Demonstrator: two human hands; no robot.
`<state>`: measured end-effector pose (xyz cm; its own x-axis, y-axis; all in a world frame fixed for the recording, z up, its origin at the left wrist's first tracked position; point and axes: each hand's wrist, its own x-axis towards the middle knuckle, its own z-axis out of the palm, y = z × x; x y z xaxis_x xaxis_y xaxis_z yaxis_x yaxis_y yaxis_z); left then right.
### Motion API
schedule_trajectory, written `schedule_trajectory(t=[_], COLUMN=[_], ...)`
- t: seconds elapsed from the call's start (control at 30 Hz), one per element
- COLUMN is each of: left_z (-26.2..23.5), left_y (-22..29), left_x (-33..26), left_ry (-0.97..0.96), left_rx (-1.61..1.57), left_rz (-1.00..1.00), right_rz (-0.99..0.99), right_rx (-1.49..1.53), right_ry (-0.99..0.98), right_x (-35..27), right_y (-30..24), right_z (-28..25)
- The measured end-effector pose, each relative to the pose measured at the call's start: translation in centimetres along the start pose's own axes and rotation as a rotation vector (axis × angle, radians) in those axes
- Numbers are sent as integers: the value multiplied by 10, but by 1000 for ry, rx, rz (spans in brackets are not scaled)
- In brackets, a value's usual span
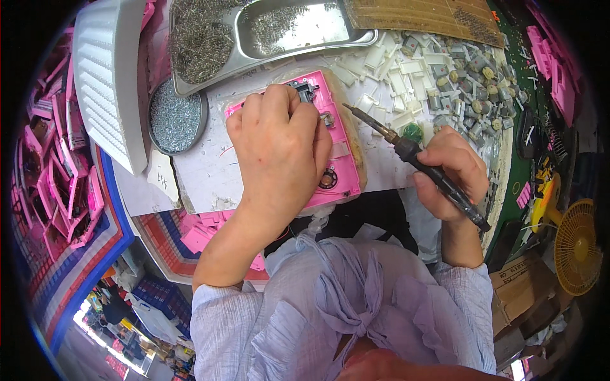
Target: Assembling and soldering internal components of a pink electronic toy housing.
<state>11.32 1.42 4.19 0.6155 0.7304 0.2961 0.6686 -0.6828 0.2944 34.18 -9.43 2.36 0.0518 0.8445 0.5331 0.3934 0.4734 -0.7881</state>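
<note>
My right hand (454, 170) grips the dark handle of a soldering iron (419, 155). Its metal tip points up and left, just beside the right edge of a pink plastic casing (346, 178). Over the casing's left part lies my left hand (273, 143), fingers bent and closed downward; whatever they pinch is hidden beneath them. A dark grey mechanism (306, 92) sits at the casing's top, and a small round speaker-like part (328, 178) near its lower edge. The casing rests on a padded, yellowish block (358, 149).
Beyond the casing stands a metal tray (305, 44) of small springs, with a round dish of screws (178, 120) to its left. White plastic pieces (397, 70) and several small motors (480, 89) are heaped at the right. Pink casings (57, 171) fill the far left; a yellow fan (577, 247) stands lower right.
</note>
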Motion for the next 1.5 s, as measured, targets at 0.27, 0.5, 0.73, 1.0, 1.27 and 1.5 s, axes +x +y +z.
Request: schedule_trajectory(t=[0.27, 0.5, 0.73, 1.0, 1.27, 1.5], left_z=[-5, -5, -2, -38, -57, -7], left_y=[2, 1, 0, -38, -51, -42], left_x=[1, 0, 0, -34, -56, -35], left_ry=[-27, -37, 4, 30, -87, 217], left_rx=[27, 30, 12, -72, -112, -966], left_rz=[-5, -11, 24, -124, -144, -465], right_rz=[-21, -16, -25, -2, 1, 314], right_rx=[-22, -22, -19, -38, 48, 178], right_ry=[4, 8, -7, -2, 4, 42], right_x=[1, 3, 5, 6, 16, 29], right_y=[-1, -2, -3, -5, -4, -24], right_z=[-2, -1, 0, -5, 7, 43])
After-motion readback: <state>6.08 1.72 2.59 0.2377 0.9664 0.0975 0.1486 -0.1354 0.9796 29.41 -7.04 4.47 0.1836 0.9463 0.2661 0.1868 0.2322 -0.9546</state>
